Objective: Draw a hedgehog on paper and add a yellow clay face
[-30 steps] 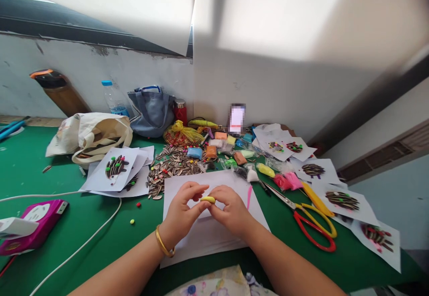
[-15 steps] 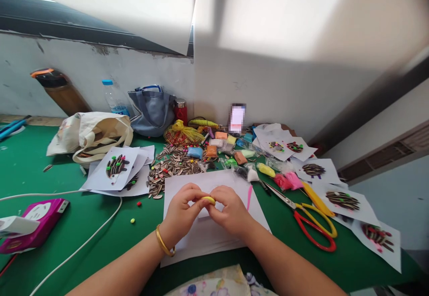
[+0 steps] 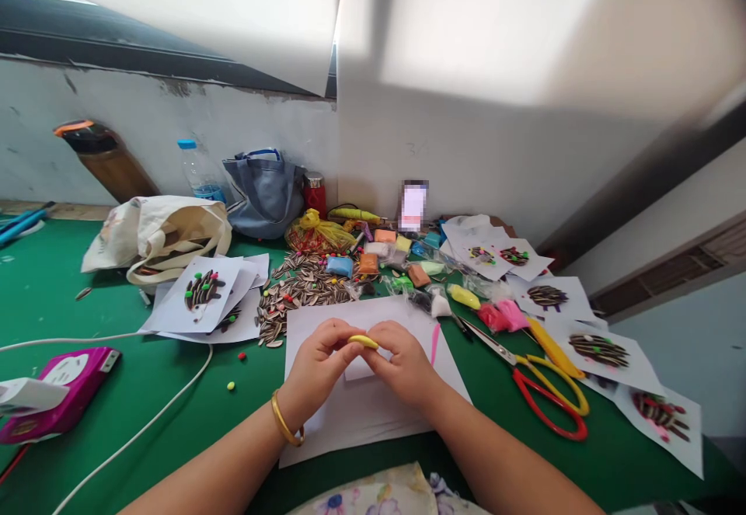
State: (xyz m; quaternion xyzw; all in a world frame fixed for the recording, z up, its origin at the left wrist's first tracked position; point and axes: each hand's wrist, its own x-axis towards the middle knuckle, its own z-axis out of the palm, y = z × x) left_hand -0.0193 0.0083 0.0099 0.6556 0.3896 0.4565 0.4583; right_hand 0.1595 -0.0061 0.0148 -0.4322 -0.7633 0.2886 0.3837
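Between my two hands is a small elongated piece of yellow modelling clay (image 3: 364, 341). My left hand (image 3: 322, 361) pinches its left end between thumb and fingers, a gold bangle around that wrist. At the clay's other end, the fingertips of my right hand (image 3: 401, 361) close on it. Both hands are above a white sheet of paper (image 3: 318, 433), with a smaller white piece (image 3: 357, 371) under the fingers. A thin pink strip (image 3: 435, 342) lies on the sheet's right side.
Sunflower seeds (image 3: 308, 290) are heaped beyond the sheet, beside several clay packets (image 3: 368, 264). Scissors (image 3: 545, 379) lie at right, near seed-decorated cards (image 3: 600, 350). More cards (image 3: 201, 290) lie at left. A white cable (image 3: 145, 422) runs to the left of my arm.
The yellow clay shows longer and slimmer between my fingertips, and my right hand has shifted slightly to the right. The things on the table stay in place.
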